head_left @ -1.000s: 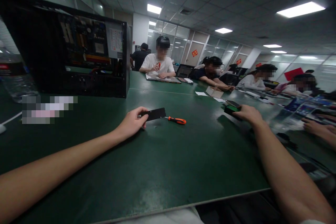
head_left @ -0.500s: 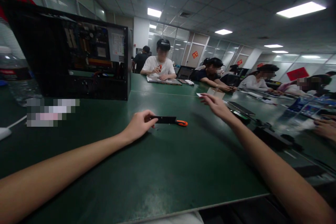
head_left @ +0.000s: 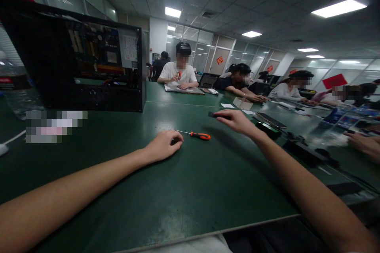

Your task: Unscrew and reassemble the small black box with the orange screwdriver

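My left hand [head_left: 164, 146] rests on the green table [head_left: 184, 197], fingers curled loosely with nothing in its grip, just beside the tip of an orange-handled screwdriver [head_left: 199, 135] lying flat near the table's middle. My right hand [head_left: 236, 120] hovers above the table beyond the screwdriver, its grip pinched on a small flat black plate [head_left: 214, 115]. An open computer case [head_left: 86, 67] stands toward the far left edge. Other people sit along the far and right edges.
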The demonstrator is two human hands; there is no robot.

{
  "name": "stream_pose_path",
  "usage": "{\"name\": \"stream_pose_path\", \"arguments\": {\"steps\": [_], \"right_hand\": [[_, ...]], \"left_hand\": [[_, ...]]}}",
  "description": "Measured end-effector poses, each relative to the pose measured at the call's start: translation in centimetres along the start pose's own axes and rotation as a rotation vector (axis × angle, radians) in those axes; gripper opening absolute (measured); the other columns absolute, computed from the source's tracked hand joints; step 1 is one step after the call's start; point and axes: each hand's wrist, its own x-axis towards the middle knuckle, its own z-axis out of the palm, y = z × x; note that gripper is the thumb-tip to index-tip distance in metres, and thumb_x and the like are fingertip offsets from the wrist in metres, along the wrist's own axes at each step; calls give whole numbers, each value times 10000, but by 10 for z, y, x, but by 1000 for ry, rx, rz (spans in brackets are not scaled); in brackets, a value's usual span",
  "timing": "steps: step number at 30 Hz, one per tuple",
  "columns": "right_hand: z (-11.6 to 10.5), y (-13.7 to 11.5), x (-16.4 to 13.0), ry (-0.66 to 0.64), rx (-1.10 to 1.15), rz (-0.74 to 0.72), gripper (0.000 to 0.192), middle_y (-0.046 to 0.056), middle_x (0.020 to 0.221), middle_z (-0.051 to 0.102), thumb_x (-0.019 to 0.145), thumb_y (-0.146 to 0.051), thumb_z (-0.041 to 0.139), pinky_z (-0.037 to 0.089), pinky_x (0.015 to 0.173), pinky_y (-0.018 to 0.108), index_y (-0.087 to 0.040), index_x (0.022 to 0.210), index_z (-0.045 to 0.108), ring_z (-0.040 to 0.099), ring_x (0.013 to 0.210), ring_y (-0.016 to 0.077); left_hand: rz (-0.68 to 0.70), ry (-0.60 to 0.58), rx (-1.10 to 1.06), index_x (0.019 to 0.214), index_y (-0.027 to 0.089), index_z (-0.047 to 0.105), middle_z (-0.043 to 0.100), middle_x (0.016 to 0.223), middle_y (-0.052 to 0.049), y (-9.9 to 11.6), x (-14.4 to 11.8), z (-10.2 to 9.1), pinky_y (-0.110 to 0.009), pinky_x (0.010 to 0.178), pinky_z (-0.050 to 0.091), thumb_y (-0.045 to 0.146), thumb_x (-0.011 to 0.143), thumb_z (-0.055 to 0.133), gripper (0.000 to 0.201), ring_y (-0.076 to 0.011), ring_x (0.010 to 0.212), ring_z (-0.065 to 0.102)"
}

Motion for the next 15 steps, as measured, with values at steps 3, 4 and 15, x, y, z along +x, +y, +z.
{"name": "stream_pose_path", "arguments": {"steps": [3, 4, 15], "right_hand": [[-40, 73, -17, 128, -334, 405, 424, 122, 1249, 722, 952, -369, 535, 490, 965, 333, -168, 1277, 718, 667, 1118, 262], [-50, 94, -26, 160, -391, 518, 436, 175, 1177, 740, 946, -354, 523, 501, 919, 372, -129, 1257, 728, 678, 1077, 301], [-47, 186, -64, 44, -473, 828, 413, 127, 1100, 771, 892, -435, 585, 502, 765, 331, -211, 1180, 779, 703, 1013, 313]], "left_hand": [[142, -106, 130, 937, 176, 711, 724, 1013, -77, 3, -5, -2, -383, 915, 507, 203, 942, 573, 141, -244, 993, 650], [162, -117, 157, 959, 176, 710, 717, 1035, -83, 4, -7, -2, -387, 923, 505, 209, 952, 562, 152, -248, 1011, 642], [144, -134, 163, 988, 181, 712, 712, 1060, -82, 5, -7, -5, -378, 944, 502, 210, 961, 547, 170, -243, 1023, 636]]}}
